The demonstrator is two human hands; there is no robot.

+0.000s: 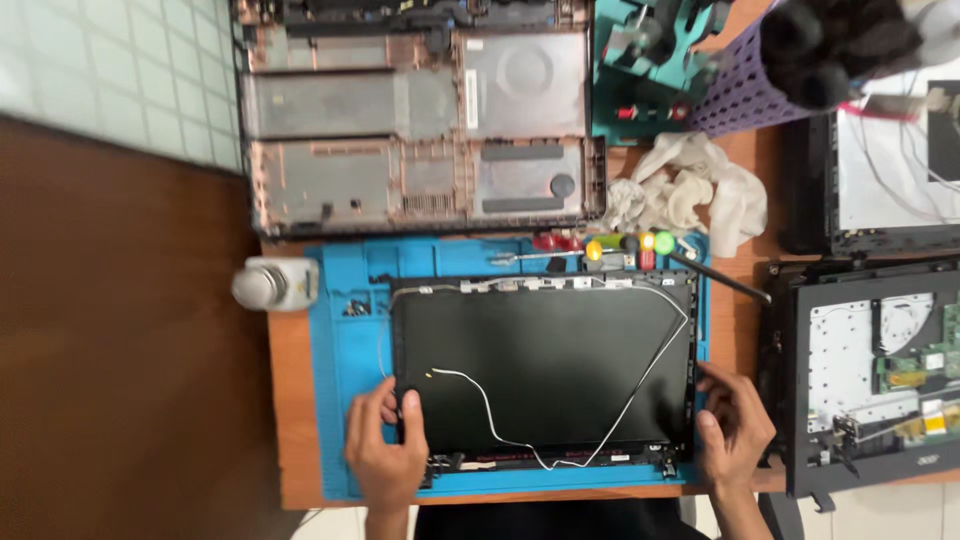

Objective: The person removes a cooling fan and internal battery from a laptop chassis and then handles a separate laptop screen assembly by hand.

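At the top centre of the frame lies an opened laptop base shell [420, 110], grey inside with a reddish rim. Right of it sits a crumpled white cloth [690, 190] beside a purple perforated basket [740, 95] and a green tool stand [640, 60]. A small silver round container [265, 283] stands at the left edge of the wooden worktop [295, 440]. Screwdrivers with red, yellow and green handles [600, 245] lie in a row mid-frame. At right rests another dismantled laptop [870, 370] with its green circuit board showing.

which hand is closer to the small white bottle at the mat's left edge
Left. The left hand grips the dark laptop lid at its lower left corner, below the white bottle; the right hand holds the lid's far right edge.
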